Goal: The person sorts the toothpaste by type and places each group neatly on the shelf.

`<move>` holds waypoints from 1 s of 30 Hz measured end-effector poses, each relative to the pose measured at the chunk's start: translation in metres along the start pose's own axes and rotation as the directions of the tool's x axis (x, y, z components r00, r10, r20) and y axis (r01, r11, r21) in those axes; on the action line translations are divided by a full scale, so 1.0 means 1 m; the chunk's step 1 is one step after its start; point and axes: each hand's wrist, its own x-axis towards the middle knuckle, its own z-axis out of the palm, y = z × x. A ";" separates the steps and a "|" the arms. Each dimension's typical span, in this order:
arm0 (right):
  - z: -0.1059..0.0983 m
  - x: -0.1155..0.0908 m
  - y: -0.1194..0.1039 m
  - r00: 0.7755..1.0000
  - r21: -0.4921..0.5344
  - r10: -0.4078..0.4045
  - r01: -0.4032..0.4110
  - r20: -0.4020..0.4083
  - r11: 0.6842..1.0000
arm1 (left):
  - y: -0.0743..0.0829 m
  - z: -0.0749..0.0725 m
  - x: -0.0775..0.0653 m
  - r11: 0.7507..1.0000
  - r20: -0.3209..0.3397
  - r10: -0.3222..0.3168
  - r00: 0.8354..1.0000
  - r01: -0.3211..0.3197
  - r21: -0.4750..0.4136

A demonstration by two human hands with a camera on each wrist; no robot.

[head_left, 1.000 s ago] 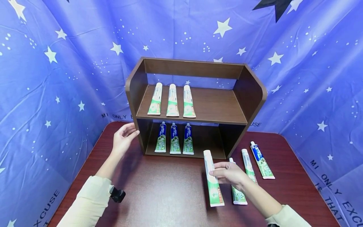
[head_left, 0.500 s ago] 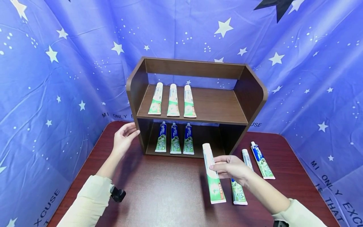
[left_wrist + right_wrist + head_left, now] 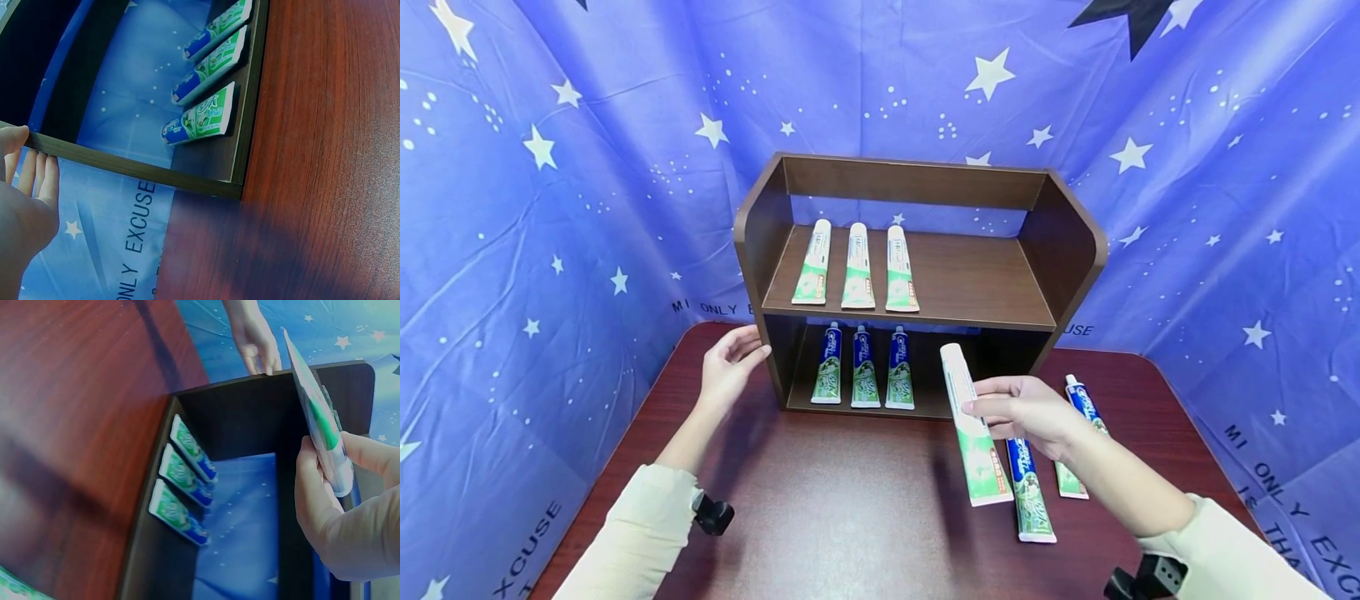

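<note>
My right hand [image 3: 1030, 412] pinches a white-and-green toothpaste tube [image 3: 977, 442] between thumb and fingers, its white cap pointing toward the shelf. The tube is raised over the table, in front of the lower shelf's right part. My left hand [image 3: 727, 367] rests against the outer left side of the brown two-tier shelf [image 3: 977, 287], thumb at the front edge, fingers fairly straight along the panel in the left wrist view. Three white-and-green tubes [image 3: 857, 267] lie in a row on the upper tier. Three blue-and-green tubes [image 3: 863, 371] lie on the lower tier.
On the table [image 3: 850, 500], right of the held tube, lie a blue-and-green tube [image 3: 1032, 500], a white-and-green tube [image 3: 1070, 482] partly behind my right arm, and another blue-and-green tube [image 3: 1084, 402]. A blue star-patterned curtain [image 3: 880, 75] surrounds the table.
My right hand has lifted the white-and-green tube and moved it forward, toward the shelf and slightly right. The left hand has stayed at the shelf's side.
</note>
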 end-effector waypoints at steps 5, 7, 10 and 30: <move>-0.007 -0.001 -0.017 1.000 0.044 -0.017 0.017 0.002 0.999 | -0.001 0.000 0.000 1.000 0.000 0.005 1.000 -0.005 -0.002; -0.010 -0.001 -0.023 1.000 0.055 -0.020 0.020 0.000 0.998 | -0.001 -0.001 0.000 1.000 0.002 -0.002 1.000 0.002 0.001; -0.014 0.000 -0.030 1.000 0.062 -0.021 0.021 -0.005 0.998 | -0.001 -0.001 0.001 1.000 0.006 -0.013 1.000 0.013 -0.002; -0.028 0.025 -0.070 0.999 0.096 0.028 -0.025 -0.031 0.995 | 0.008 0.000 -0.003 1.000 0.006 -0.005 1.000 0.006 -0.027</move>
